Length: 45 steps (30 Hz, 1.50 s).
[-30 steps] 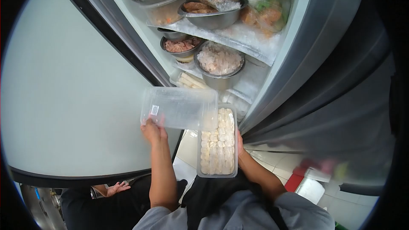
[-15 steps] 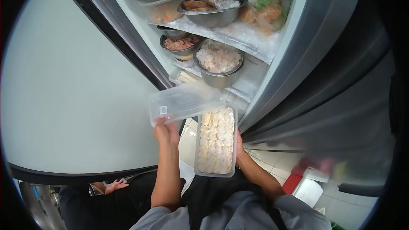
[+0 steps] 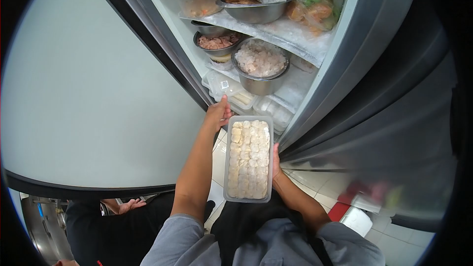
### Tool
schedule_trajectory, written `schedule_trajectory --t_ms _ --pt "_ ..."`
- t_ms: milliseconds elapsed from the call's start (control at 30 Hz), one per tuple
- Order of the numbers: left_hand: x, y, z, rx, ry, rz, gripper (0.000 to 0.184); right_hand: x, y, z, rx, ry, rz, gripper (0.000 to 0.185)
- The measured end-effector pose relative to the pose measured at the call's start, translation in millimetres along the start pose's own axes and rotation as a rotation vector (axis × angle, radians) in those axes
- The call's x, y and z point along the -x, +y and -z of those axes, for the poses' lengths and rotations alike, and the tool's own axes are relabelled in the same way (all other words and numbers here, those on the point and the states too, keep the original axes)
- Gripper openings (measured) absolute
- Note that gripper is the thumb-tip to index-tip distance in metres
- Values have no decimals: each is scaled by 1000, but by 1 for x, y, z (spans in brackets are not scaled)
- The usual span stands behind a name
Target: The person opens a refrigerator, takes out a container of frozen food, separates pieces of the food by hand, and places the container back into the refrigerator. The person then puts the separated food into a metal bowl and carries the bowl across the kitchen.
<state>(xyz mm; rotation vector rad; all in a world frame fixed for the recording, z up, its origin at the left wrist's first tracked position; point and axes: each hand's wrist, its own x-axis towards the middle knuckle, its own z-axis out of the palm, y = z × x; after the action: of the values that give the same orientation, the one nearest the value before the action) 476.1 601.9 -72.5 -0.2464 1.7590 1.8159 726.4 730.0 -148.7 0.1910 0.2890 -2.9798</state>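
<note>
At the front of an open fridge (image 3: 335, 39), holding a plastic box (image 3: 247, 200) with the right hand (image 3: 277, 161), just above a black apron (image 3: 246, 226). Gripped by its right long side, with fingers closed against the wall and the rest of the grasp hidden by the box. Filled nearly to the rim with pale pieces (image 3: 249, 160), laid in neat rows, a few toward the far left corner more yellow than the others.

Just past the far end of the box, reaching toward the bottom of the fridge with the left hand (image 3: 218, 116), fingers partly curled, one fingertip up by the near edge of a clear lid (image 3: 216, 81). Impossible to tell whether touching that lid or only close to it, or how far open between thumb and fingers. Marked with a white label (image 3: 224, 84) and resting over pale rolls (image 3: 242, 99) low in the fridge.

Above these, a steel pot (image 3: 260, 86) heaped with pale chunks (image 3: 261, 58), beside a bowl (image 3: 221, 50) of pink meat. Higher, on the frosty shelf (image 3: 271, 34), an oval bowl (image 3: 256, 15) between a plastic tub (image 3: 202, 5) and a clear bag (image 3: 318, 7).

At lower left, near the pale door (image 3: 98, 93), another person's hand (image 3: 130, 206) against dark clothing (image 3: 118, 231).
</note>
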Motion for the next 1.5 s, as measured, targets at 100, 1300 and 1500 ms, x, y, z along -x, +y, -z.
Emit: schedule_trajectory --t_ms 100,1300,1500 --pt "41 19 5 -648 17 -227 28 3 -4 9 20 -36 -8 98" --pt "92 243 -21 -989 30 -889 69 -12 -24 -35 155 76 -61 74" --pt "64 253 -32 -1129 44 -941 47 -9 -26 -42 162 95 -34 75"
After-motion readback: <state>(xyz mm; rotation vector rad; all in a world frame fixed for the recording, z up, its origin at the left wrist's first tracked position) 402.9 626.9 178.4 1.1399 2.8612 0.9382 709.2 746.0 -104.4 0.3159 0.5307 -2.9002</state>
